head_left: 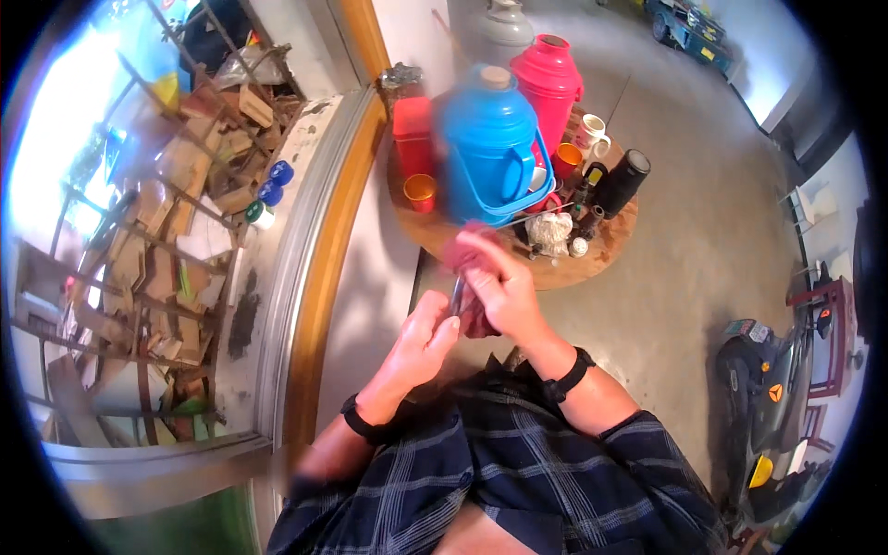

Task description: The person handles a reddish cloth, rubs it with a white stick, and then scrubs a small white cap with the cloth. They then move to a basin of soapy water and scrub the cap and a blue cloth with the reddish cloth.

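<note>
In front of the blue thermos jug [492,134], the fingers of the right hand [502,294] are grasping a dark-red cloth [472,242]; those of the left hand [416,350] are pinching a slim grey object [458,294], blurred, between both hands.

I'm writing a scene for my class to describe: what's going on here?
A person in a dark checked shirt is handling a reddish cloth with both hands close together. The right hand grips the bunched cloth, while the left hand holds a slim, dark thing against it, too blurred to identify. Just beyond the hands is a round wooden table, bearing a blue flask, a pink flask and several cups.
</note>
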{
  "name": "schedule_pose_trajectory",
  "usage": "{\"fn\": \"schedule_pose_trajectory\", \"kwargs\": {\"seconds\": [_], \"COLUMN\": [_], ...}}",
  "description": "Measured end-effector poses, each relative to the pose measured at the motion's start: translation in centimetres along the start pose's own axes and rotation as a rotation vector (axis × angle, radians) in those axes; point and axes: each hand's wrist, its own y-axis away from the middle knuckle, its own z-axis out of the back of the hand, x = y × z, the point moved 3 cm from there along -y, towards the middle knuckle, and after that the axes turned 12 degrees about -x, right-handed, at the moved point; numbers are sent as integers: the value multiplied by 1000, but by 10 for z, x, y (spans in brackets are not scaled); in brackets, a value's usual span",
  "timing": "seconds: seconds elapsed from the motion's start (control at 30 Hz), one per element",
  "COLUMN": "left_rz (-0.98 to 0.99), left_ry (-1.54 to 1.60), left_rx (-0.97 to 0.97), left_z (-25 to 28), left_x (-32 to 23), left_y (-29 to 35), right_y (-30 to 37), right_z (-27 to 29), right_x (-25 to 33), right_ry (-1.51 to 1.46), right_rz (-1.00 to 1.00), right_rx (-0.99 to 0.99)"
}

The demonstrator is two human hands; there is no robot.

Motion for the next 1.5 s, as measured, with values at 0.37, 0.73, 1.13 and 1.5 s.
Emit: {"fn": "schedule_pose_trajectory", "kwargs": {"seconds": [0.37,0.73,1.13,1.5], "left_rz": [-22,-275,-484,-553], "left_ry": [224,-299,-817,-933], "left_rx": [-141,-515,-642,-663], "left_z": [58,69,-4,-53], "left_x": [5,-11,-21,-39], "left_y": [26,25,2,-13], "right_y": [21,5,-23,-41], "right_z": [-72,-79,-36,4], "right_x": [21,28,-1,-28], "right_ry": [-268,-204,-261,-337], "right_rz": [-351,-209,-464,-564], "right_rx": [375,309,265,245]}}
